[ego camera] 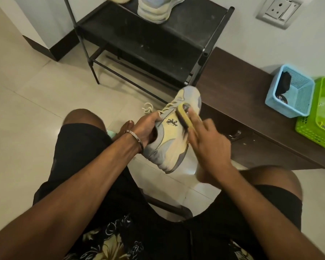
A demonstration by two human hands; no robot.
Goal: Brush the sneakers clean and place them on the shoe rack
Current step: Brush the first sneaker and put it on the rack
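Yellow-backed brush [184, 117] held under the right hand [208, 139], whose fingers lie along the brush's back and curl over its edges; dark bristles face the side of the sneaker [174, 139] and press against it just beside a small dark logo. The hand is motion-blurred, so the thumb's position cannot be told. Left hand [145, 128] grips the same sneaker at its collar, fingers tucked into the opening and thumb over the tongue near the pale laces; a metal bracelet [137, 138] circles the left wrist. The sneaker, cream and grey, is held in the air between the person's knees, toe pointing away and up, heel toward the body, sole turned to the right. Both forearms reach forward over black shorts [86, 158]; a patterned shirt hem shows at the lower edge. Beyond the sneaker stands a black metal shoe rack [158, 42] on the pale tiled floor [26, 91]; a second sneaker [156, 10] of like colour rests on its upper shelf, heel toward the camera, and part of another shoe shows at the top edge. Right of the rack, a dark wooden cabinet [238, 87] against the wall carries a blue basket [289, 91] and, touching it, a green basket [319, 113]. A wall socket [279, 11] sits above.
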